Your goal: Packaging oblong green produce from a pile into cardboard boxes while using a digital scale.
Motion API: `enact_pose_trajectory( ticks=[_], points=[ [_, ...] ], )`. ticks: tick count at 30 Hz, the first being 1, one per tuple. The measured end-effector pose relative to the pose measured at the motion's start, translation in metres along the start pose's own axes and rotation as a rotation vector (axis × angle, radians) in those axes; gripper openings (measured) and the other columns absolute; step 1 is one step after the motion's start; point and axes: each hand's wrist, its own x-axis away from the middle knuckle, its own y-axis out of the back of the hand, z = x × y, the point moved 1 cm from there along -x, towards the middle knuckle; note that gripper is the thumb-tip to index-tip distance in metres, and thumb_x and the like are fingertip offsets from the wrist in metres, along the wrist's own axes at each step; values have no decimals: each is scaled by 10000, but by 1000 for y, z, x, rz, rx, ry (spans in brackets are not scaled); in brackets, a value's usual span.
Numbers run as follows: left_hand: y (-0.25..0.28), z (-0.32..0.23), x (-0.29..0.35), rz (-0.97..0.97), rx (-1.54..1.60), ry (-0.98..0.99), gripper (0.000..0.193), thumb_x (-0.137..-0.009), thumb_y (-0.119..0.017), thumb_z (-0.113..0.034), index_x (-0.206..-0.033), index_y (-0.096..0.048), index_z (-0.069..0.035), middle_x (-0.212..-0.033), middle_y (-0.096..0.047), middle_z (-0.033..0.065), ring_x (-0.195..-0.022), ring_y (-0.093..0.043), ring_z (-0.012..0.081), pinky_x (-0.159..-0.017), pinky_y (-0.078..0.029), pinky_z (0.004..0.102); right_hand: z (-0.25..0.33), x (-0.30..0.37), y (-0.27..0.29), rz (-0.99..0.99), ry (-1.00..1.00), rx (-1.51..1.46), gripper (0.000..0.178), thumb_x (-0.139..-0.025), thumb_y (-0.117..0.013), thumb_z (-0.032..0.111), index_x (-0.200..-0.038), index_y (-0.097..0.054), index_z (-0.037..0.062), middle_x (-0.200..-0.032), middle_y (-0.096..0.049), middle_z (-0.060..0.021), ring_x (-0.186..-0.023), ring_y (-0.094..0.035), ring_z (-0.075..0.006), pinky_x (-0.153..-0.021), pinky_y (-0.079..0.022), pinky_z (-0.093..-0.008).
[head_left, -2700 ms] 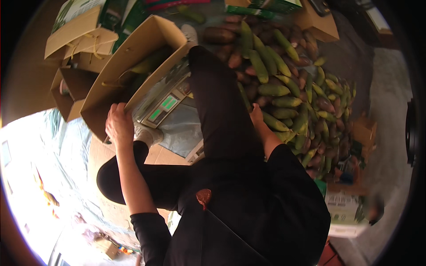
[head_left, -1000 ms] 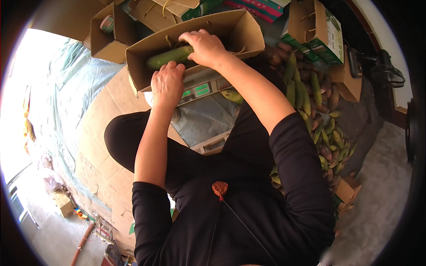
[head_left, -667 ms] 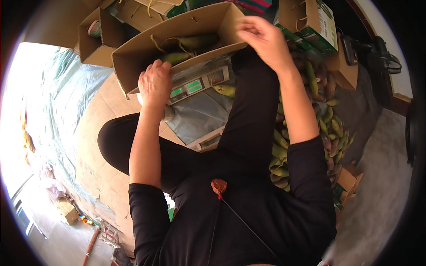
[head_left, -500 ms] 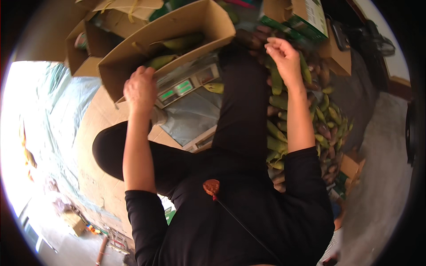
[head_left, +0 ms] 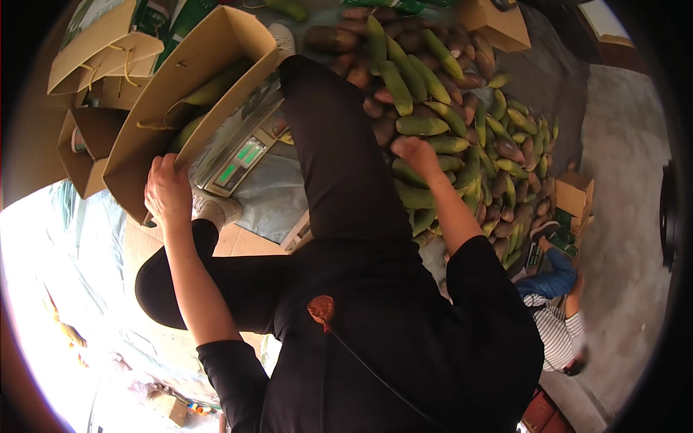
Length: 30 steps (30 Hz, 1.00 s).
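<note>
The left hand (head_left: 168,193) grips the near edge of a cardboard box (head_left: 155,130), which sits on a scale (head_left: 242,153) holding green fruit. Half a second earlier the right hand (head_left: 416,154) was raised and open beside the box; it has since dropped onto the fruit pile (head_left: 447,115) right of the outstretched leg, fingers curled over a green fruit (head_left: 422,195), well apart from the box.

The right hand (head_left: 413,153) hides its fingers among the papayas (head_left: 433,137).
</note>
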Motion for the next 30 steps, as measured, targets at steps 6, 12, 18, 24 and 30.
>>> enact_pose_trajectory(
  ticks=[6,12,18,24,30],
  points=[
    [-1,10,2,2,-7,-17,199,-772,-659,-144,-961,-613,-103,-912,-580,89,-873,-595,313,-722,-483,428,-11,40,-17,255,-80,243,396,-655,-741,170,-1019,-620,69,-961,-657,-113,-917,-615,-323,-856,-470,-403],
    [4,2,1,25,-28,19,216,-737,-688,-149,-939,-615,-120,-899,-579,75,-875,-598,300,-721,-483,424,-21,65,-16,334,39,515,545,-626,-765,258,-1122,-563,161,-1113,-583,-85,-1075,-533,-309,-899,-445,-425],
    [0,7,4,-23,27,0,185,-721,-695,-143,-890,-627,-113,-862,-581,60,-887,-599,271,-727,-479,403,-17,77,-40,455,44,812,381,-709,-679,161,-1057,-534,219,-1069,-548,-39,-1071,-521,-274,-860,-417,-540],
    [-1,5,1,32,-5,8,215,-763,-667,-173,-966,-611,-129,-931,-577,88,-903,-588,305,-733,-479,431,-34,84,-53,264,-12,831,303,-768,-620,113,-1044,-525,194,-1041,-548,-33,-1052,-528,-264,-835,-428,-495],
    [0,8,0,11,6,-19,198,-779,-652,-147,-967,-608,-102,-925,-575,90,-892,-586,309,-727,-481,426,-12,82,-46,289,19,828,335,-752,-631,144,-1070,-544,204,-1035,-572,-31,-1044,-550,-249,-815,-428,-489]
  ],
)
